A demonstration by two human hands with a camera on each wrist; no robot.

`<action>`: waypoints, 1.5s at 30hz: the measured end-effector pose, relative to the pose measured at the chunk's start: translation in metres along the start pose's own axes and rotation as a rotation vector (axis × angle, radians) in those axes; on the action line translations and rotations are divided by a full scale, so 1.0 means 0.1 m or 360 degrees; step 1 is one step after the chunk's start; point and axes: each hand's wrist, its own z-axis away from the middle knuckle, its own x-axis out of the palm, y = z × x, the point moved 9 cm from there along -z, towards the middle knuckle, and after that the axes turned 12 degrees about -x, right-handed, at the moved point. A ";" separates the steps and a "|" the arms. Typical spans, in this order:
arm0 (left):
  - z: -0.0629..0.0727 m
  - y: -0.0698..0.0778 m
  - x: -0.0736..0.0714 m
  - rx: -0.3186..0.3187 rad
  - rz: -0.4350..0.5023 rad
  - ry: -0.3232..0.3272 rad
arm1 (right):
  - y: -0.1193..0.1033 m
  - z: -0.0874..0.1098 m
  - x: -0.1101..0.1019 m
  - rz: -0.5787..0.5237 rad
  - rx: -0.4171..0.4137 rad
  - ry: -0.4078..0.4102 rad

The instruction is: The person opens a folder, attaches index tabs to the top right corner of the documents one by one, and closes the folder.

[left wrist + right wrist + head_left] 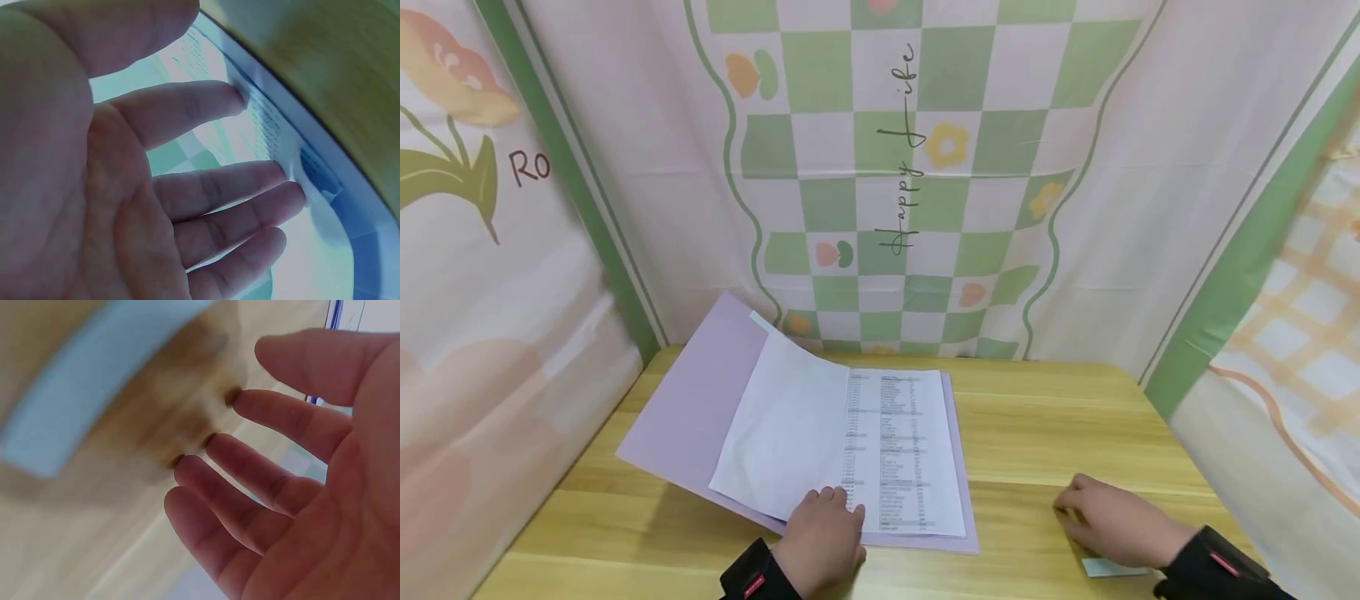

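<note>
A lilac folder [692, 400] lies open on the wooden table, its left cover raised at a slant. Inside are white sheets: a blank leaf [782, 425] curves up on the left, and a printed page [902, 458] with a table of text lies on the right. My left hand [823, 537] rests at the lower edge near the fold, its fingers spread over the paper in the left wrist view. To the right, my right hand [1120, 517] is low over the table with loosely bent fingers and nothing in them. Just under it lies a light blue strip [1112, 568], blurred in the right wrist view.
The wooden table [1037, 433] ends at a fabric backdrop [820, 150] with a green check pattern. More printed cloth hangs at the left and right sides. A pale blue edge [762, 322] shows at the top of the folder's left side.
</note>
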 end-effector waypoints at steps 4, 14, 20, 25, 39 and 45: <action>0.00 -0.02 0.01 -0.0015 0.0053 -0.0011 | 0.03 0.22 0.03 -0.0049 0.0033 -0.0028; 0.03 -0.03 0.01 -0.0009 0.0069 -0.0006 | 0.02 0.48 0.15 -0.0135 -0.0003 -0.0063; 0.05 -0.02 -0.02 -0.0007 0.0057 0.0013 | -0.01 0.54 0.18 0.0252 -0.0031 0.0044; 0.07 -0.01 -0.01 0.0000 0.0071 0.0008 | -0.03 0.55 0.16 0.0360 0.0060 0.0102; 0.02 0.03 -0.02 0.0044 0.0114 0.0017 | 0.07 0.47 -0.27 0.0182 0.0537 0.0292; 0.03 -0.06 -0.21 0.0130 0.0209 0.0060 | -0.05 0.32 -0.71 0.0127 0.0493 0.0530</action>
